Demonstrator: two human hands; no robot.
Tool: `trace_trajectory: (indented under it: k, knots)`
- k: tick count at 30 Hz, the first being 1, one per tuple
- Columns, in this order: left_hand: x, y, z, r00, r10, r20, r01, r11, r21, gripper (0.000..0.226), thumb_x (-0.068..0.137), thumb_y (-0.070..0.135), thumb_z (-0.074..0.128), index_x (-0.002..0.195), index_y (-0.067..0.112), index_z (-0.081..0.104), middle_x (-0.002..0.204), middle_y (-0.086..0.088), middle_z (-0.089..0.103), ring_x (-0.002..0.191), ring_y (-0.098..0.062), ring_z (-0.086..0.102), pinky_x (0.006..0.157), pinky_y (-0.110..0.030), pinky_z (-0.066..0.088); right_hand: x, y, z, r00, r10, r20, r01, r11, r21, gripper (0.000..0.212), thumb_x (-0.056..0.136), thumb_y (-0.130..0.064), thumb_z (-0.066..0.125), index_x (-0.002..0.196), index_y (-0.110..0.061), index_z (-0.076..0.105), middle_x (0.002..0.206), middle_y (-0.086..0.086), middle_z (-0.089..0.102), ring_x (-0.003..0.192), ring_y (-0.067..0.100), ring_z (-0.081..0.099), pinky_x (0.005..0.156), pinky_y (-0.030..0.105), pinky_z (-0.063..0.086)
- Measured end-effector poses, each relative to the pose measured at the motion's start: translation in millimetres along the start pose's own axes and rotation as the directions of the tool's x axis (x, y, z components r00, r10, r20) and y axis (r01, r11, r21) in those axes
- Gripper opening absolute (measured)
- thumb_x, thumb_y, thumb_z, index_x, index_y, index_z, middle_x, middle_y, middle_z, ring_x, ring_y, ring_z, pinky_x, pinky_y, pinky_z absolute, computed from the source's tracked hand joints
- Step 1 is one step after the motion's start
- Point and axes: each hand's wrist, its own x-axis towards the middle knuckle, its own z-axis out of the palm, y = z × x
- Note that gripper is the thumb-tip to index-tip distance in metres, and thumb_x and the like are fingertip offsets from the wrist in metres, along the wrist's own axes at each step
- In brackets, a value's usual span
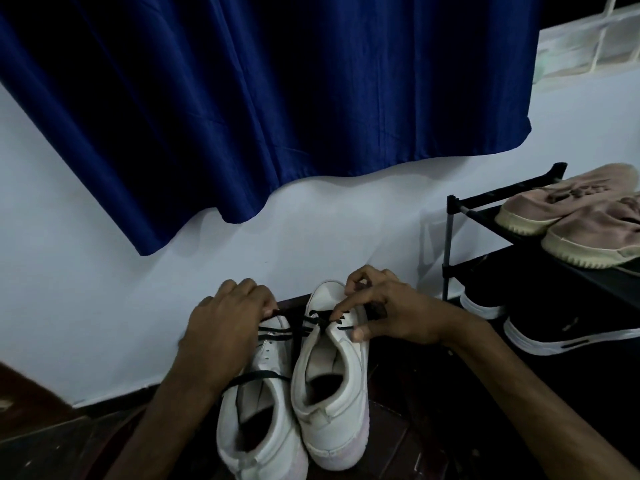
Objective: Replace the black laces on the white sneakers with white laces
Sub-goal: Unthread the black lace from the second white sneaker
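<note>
Two white sneakers stand side by side on the dark floor, toes toward the wall: the left sneaker (263, 420) and the right sneaker (330, 386). Black laces (284, 332) run loosely across both, and one strand trails over the left sneaker's opening. My left hand (221, 327) lies over the front of the left sneaker, its fingertips pinching a black lace. My right hand (384, 313) sits over the right sneaker's front, with fingers curled and the index finger hooked on the lace there. No white laces are in view.
A black shoe rack (453, 216) stands at the right, with a pair of pink sneakers (571, 216) on top and black sneakers (561, 330) below. A blue curtain (263, 98) hangs above against the white wall (86, 289).
</note>
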Motion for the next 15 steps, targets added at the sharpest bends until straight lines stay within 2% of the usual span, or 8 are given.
trace_trajectory:
  k: [2, 4, 7, 9, 11, 13, 14, 15]
  knots:
    - [5, 9, -9, 1.0, 0.013, -0.018, -0.015, 0.992, -0.129, 0.018, 0.093, 0.018, 0.063, 0.098, 0.035, 0.066, 0.096, 0.016, 0.06, 0.089, -0.01, 0.054, 0.064, -0.028, 0.043, -1, -5, -6, 0.999, -0.037, -0.028, 0.041, 0.99, 0.134, 0.027, 0.087, -0.042, 0.069, 0.114, -0.047, 0.068, 0.109, -0.013, 0.045, 0.103, 0.003, 0.044, 0.094, 0.022, 0.035]
    - [10, 20, -14, 0.998, 0.046, 0.036, -0.035, 0.961, -0.274, 0.02, 0.101, 0.031, 0.049, 0.109, 0.04, 0.065, 0.108, 0.02, 0.058, 0.102, -0.005, 0.051, 0.081, -0.029, 0.045, 2, -10, -4, 0.996, -0.083, -0.042, 0.091, 0.966, 0.243, 0.025, 0.095, -0.03, 0.061, 0.119, -0.031, 0.07, 0.104, -0.003, 0.054, 0.097, 0.004, 0.052, 0.087, 0.014, 0.039]
    - [15, 37, -13, 0.977, 0.128, 0.172, -0.067, 0.945, -0.32, 0.019, 0.098, 0.039, 0.051, 0.11, 0.04, 0.065, 0.109, 0.019, 0.059, 0.105, -0.001, 0.052, 0.087, -0.028, 0.043, 8, -9, 9, 0.993, -0.093, -0.07, 0.108, 0.955, 0.275, 0.025, 0.099, -0.026, 0.054, 0.115, -0.021, 0.073, 0.1, 0.004, 0.06, 0.101, 0.011, 0.06, 0.094, 0.022, 0.044]
    - [18, 37, -9, 0.971, 0.138, 0.195, -0.067, 0.942, -0.329, 0.017, 0.098, 0.037, 0.052, 0.107, 0.038, 0.066, 0.107, 0.017, 0.06, 0.102, -0.001, 0.054, 0.086, -0.028, 0.043, 10, -4, 14, 0.992, -0.076, -0.1, 0.102, 0.954, 0.283, 0.022, 0.097, -0.02, 0.056, 0.109, -0.018, 0.075, 0.099, 0.006, 0.06, 0.099, 0.014, 0.061, 0.094, 0.028, 0.047]
    - [20, 35, -8, 0.973, 0.143, 0.181, -0.084, 0.951, -0.298, 0.012, 0.097, 0.035, 0.055, 0.101, 0.035, 0.067, 0.104, 0.016, 0.061, 0.1, -0.003, 0.055, 0.083, -0.027, 0.044, 11, -1, 15, 0.991, -0.072, -0.113, 0.102, 0.953, 0.285, 0.018, 0.096, -0.015, 0.061, 0.106, -0.015, 0.075, 0.097, 0.004, 0.06, 0.097, 0.013, 0.061, 0.093, 0.029, 0.048]
    - [21, 36, -9, 0.969, 0.214, 0.121, -0.195, 0.969, -0.152, 0.003, 0.088, 0.029, 0.069, 0.088, 0.03, 0.066, 0.09, 0.013, 0.062, 0.088, -0.008, 0.057, 0.07, -0.027, 0.044, 12, -1, 16, 0.99, -0.082, -0.115, 0.111, 0.954, 0.278, 0.016, 0.093, -0.013, 0.065, 0.106, -0.013, 0.075, 0.096, -0.004, 0.059, 0.097, 0.008, 0.061, 0.093, 0.026, 0.048]
    - [21, 35, -5, 0.96, 0.273, 0.06, -0.27, 0.962, -0.05, 0.013, 0.079, 0.021, 0.075, 0.079, 0.028, 0.065, 0.079, 0.011, 0.061, 0.077, -0.012, 0.057, 0.061, -0.028, 0.042, 13, 0, 17, 0.99, -0.086, -0.114, 0.114, 0.957, 0.268, 0.016, 0.093, -0.013, 0.065, 0.105, -0.013, 0.074, 0.095, -0.008, 0.057, 0.096, 0.004, 0.06, 0.092, 0.024, 0.048]
    - [20, 35, -4, 0.948, 0.318, 0.023, -0.319, 0.946, 0.061, 0.015, 0.073, 0.014, 0.073, 0.072, 0.024, 0.063, 0.071, 0.009, 0.058, 0.068, -0.016, 0.056, 0.054, -0.029, 0.04, 13, 0, 19, 0.99, -0.089, -0.114, 0.116, 0.96, 0.255, 0.015, 0.093, -0.012, 0.065, 0.105, -0.012, 0.074, 0.094, -0.011, 0.056, 0.095, 0.002, 0.058, 0.092, 0.022, 0.047]
